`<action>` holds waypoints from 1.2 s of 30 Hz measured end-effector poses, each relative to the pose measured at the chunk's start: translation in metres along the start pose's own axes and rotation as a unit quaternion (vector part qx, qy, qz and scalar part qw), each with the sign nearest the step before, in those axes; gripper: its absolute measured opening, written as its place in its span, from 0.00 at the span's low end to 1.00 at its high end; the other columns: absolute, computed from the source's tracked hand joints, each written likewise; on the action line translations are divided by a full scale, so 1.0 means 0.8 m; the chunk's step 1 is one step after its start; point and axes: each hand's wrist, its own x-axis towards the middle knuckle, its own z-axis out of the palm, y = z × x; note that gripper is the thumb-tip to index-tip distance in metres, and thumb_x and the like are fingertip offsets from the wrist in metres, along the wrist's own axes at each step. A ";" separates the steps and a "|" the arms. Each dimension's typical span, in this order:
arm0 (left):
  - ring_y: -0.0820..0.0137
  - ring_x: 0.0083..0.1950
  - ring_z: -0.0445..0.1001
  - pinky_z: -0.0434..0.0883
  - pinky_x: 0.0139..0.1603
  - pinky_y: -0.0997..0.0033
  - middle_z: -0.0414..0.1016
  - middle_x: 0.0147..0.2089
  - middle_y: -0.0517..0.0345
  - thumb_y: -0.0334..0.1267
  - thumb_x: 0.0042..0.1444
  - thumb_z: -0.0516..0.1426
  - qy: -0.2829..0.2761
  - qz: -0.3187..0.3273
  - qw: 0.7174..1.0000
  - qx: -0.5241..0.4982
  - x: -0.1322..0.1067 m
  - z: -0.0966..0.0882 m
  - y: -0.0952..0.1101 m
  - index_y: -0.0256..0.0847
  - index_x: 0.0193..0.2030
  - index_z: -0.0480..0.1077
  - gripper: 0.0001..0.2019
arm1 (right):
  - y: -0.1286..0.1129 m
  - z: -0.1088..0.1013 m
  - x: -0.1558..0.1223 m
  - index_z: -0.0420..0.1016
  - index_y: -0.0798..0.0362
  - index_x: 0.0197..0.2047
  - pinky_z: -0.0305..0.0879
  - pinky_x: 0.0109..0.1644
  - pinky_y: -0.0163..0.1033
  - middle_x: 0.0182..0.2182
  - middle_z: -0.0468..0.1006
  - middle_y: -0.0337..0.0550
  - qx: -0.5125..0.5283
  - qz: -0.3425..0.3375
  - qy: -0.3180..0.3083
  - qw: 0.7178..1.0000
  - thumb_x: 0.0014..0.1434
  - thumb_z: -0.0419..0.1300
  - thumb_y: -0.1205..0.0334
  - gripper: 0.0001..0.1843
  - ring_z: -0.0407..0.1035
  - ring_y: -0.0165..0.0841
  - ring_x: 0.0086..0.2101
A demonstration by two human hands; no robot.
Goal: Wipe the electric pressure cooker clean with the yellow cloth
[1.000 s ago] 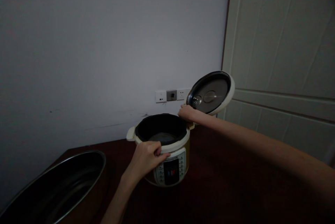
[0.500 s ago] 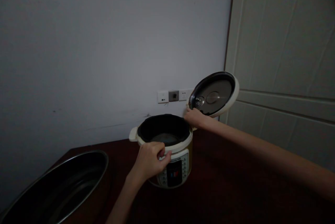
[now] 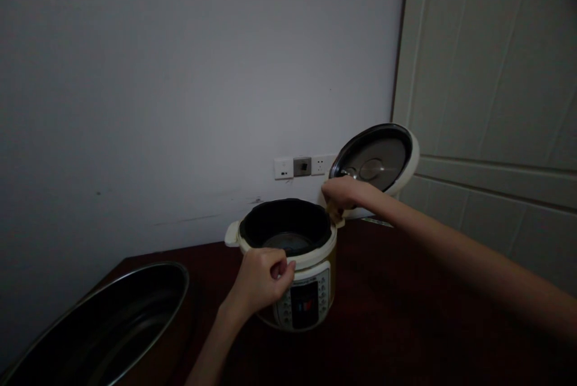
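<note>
An electric pressure cooker [image 3: 310, 258] with a cream rim and a front panel of buttons stands on the dark red table, its dark inner pot [image 3: 288, 235] showing. Its round lid [image 3: 376, 160] is tilted up on the right side, the metal underside towards me. My left hand [image 3: 265, 275] is closed on the cooker's front rim, thumb outside. At the lid hinge on the right, my right hand [image 3: 345, 193] is closed with fingers curled downward. Something yellowish shows under those fingers, too dim to name.
A large deep pan [image 3: 180, 281] with a shiny rim stands at the lower left. Wall sockets [image 3: 302, 166] sit on the pale wall behind the cooker. A panelled door [image 3: 487, 133] rises at the right, behind the lid. The dark red tabletop [image 3: 387, 314] runs along the wall.
My right hand has lifted slightly at the hinge, its wrist now higher and its fingers pointing down. My left hand keeps its place on the rim. The whole view has shifted a little.
</note>
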 end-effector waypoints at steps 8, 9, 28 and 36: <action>0.78 0.20 0.57 0.52 0.24 0.75 0.59 0.17 0.64 0.38 0.55 0.51 0.004 0.007 0.999 -0.036 0.000 -0.004 -0.005 0.38 0.16 0.58 0.17 | -0.003 0.037 0.059 0.78 0.58 0.42 0.68 0.44 0.44 0.41 0.78 0.59 -0.095 -0.029 0.020 0.995 0.52 0.59 0.74 0.13 0.69 0.45 0.48; 0.79 0.20 0.57 0.52 0.24 0.75 0.59 0.17 0.64 0.38 0.55 0.51 0.005 0.007 0.999 -0.035 0.000 -0.004 -0.005 0.38 0.16 0.58 0.17 | -0.006 0.044 0.060 0.78 0.58 0.42 0.68 0.44 0.44 0.40 0.78 0.59 -0.097 -0.036 0.016 0.995 0.52 0.59 0.74 0.13 0.69 0.45 0.48; 0.79 0.20 0.55 0.51 0.23 0.75 0.55 0.16 0.65 0.38 0.56 0.50 0.000 0.002 0.999 -0.040 0.002 -0.004 -0.006 0.38 0.16 0.54 0.18 | -0.038 0.038 -0.007 0.78 0.60 0.42 0.65 0.45 0.48 0.41 0.77 0.62 -0.078 -0.042 0.014 0.996 0.56 0.53 0.74 0.15 0.65 0.50 0.49; 0.79 0.20 0.55 0.51 0.23 0.75 0.55 0.16 0.64 0.38 0.55 0.51 0.009 -0.003 0.999 -0.032 0.003 -0.003 -0.004 0.38 0.16 0.54 0.18 | -0.060 0.024 -0.072 0.79 0.59 0.40 0.62 0.45 0.46 0.39 0.77 0.59 -0.005 -0.023 0.000 1.000 0.51 0.53 0.77 0.17 0.67 0.49 0.46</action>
